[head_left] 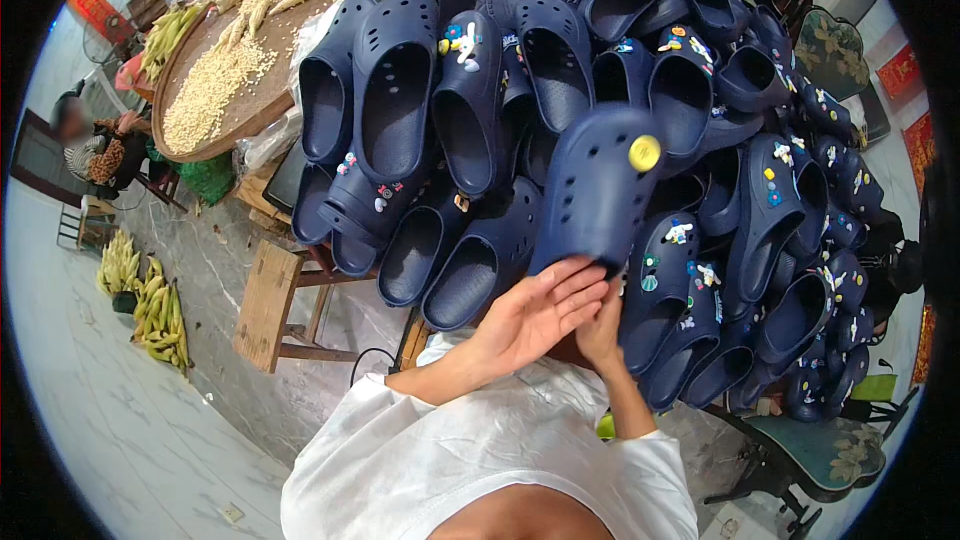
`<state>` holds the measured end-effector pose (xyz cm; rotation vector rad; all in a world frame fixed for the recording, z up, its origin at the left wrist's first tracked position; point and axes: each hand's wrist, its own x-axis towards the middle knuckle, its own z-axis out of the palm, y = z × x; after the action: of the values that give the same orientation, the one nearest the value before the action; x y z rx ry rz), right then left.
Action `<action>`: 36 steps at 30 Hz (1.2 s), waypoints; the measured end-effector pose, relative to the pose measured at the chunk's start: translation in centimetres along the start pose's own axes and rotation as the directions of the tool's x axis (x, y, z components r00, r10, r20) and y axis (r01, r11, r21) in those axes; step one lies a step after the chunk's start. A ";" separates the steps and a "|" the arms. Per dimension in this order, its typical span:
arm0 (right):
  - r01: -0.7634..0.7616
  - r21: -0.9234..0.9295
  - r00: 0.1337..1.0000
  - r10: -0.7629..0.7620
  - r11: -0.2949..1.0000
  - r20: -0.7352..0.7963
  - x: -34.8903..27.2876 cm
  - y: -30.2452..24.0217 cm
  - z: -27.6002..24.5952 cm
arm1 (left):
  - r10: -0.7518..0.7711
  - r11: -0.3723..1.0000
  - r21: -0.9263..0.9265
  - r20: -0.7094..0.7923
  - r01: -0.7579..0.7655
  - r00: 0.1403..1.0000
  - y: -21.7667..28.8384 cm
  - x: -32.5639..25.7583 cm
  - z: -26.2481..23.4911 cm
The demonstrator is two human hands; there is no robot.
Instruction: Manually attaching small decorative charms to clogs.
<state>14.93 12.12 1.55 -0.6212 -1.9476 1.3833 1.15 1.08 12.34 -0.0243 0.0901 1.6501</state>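
Head view of two bare hands holding a navy foam clog above a heaped pile of like clogs that covers the counter. The left hand lies with flat, extended fingers against the lower edge of the held clog, while the right hand grips that edge from beneath, its fingers partly hidden behind the left. The held clog is turned upper side up, perforated toe toward the hands, with a round yellow charm set in its top. Many clogs in the pile carry small coloured charms. To the left, a round woven tray holds shelled corn kernels; corn cobs lie on the floor beside a wooden bench. A seated person appears at far left.
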 end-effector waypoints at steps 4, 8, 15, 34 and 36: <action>-0.004 0.063 0.990 0.012 0.998 -0.137 8.5 -6.0 -2.0 | 0.195 0.764 0.625 0.018 -0.163 0.981 1.0 -1.9 -0.3; -0.106 0.141 0.976 0.130 0.984 -0.175 15.6 -7.2 -3.5 | 0.523 0.429 0.868 -0.011 -0.252 0.852 2.6 -2.0 -2.5; -0.242 0.071 0.962 0.249 0.968 -0.110 25.3 -5.5 -6.8 | 0.572 0.221 0.964 -0.004 -0.149 0.820 4.0 -2.5 -6.2; 0.154 0.064 0.879 -0.107 0.986 -0.465 21.8 -2.5 -5.8 | 0.253 0.442 0.895 -0.188 0.060 0.949 3.8 7.1 -9.2; 0.152 0.050 0.864 -0.108 0.987 -0.492 18.9 -0.5 -4.9 | 0.206 0.544 0.838 -0.190 0.049 0.960 4.4 9.3 -9.4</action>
<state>5.97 28.30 7.69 -0.7045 -1.4851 1.0893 -4.40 9.31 2.48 0.5105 1.1225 1.5295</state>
